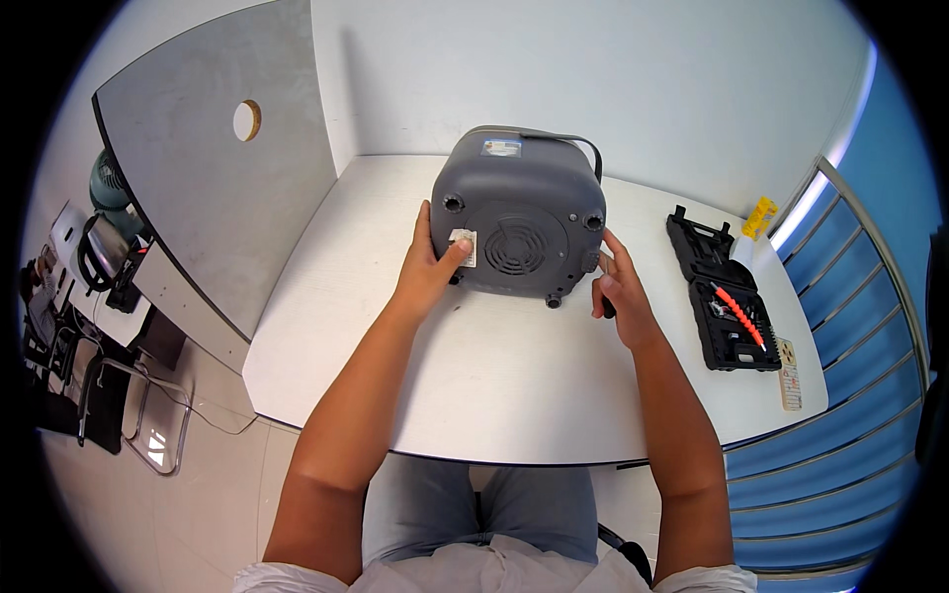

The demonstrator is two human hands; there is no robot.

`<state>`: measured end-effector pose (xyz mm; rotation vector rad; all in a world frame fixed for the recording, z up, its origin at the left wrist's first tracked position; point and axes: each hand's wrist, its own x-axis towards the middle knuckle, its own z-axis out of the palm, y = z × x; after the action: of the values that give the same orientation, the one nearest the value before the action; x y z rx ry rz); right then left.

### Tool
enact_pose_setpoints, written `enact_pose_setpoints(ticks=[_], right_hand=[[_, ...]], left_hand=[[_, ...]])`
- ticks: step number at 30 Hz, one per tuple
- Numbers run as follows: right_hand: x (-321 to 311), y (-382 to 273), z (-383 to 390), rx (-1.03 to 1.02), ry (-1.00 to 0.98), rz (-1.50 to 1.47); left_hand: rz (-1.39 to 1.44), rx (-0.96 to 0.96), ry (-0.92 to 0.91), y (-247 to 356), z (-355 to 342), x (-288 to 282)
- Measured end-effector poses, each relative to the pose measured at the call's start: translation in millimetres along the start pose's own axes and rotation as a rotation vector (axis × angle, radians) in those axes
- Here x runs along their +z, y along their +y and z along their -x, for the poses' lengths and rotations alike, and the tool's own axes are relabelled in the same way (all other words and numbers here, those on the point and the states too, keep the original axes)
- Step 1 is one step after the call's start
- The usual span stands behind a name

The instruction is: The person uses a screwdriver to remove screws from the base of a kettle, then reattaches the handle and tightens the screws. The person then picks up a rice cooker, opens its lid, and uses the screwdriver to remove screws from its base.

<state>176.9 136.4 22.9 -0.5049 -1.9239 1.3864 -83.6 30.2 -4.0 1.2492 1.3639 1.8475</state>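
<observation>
A grey boxy appliance [519, 212] lies on its side on the white table [494, 385], its underside with a round vent grille and small feet facing me. My left hand [427, 269] grips its left edge, thumb pressed on a small white label. My right hand [621, 295] is at the appliance's lower right corner, fingers curled around a thin dark tool whose tip is hidden by the hand.
An open black tool case [720, 296] with a red-handled tool and bits lies at the right. Beside it are a yellow object [759, 215] and a small card [788, 373]. A grey partition panel [213, 188] stands at left, chairs and gear beyond it.
</observation>
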Motion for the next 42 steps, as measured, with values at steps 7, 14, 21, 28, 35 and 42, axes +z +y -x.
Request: enact_pose_setpoints(ticks=[7, 14, 21, 28, 35, 42], right_hand=[[-3.4, 0.4, -0.8, 0.058, 0.016, -0.045], [-2.5, 1.0, -0.5, 0.050, 0.006, -0.025], [0.3, -2.2, 0.1, 0.063, 0.020, -0.008], [-0.5, -3.6, 0.2, 0.056, 0.019, -0.010], [4.7, -1.9, 0.0, 0.046, 0.027, 0.013], [4.7, -5.2, 2.0, 0.044, 0.038, 0.019]], left_hand=[[-0.067, 0.008, -0.082, 4.9, 3.4, 0.4], [-0.032, 0.009, -0.061, 2.8, 4.3, -0.1], [-0.026, 0.006, -0.034, 4.1, 5.1, 2.2], [-0.053, 0.000, -0.044, 7.3, 6.3, 1.3], [-0.057, 0.000, -0.016, 7.9, 7.6, 4.2], [-0.140, 0.048, -0.057, -5.3, 2.0, -1.4]])
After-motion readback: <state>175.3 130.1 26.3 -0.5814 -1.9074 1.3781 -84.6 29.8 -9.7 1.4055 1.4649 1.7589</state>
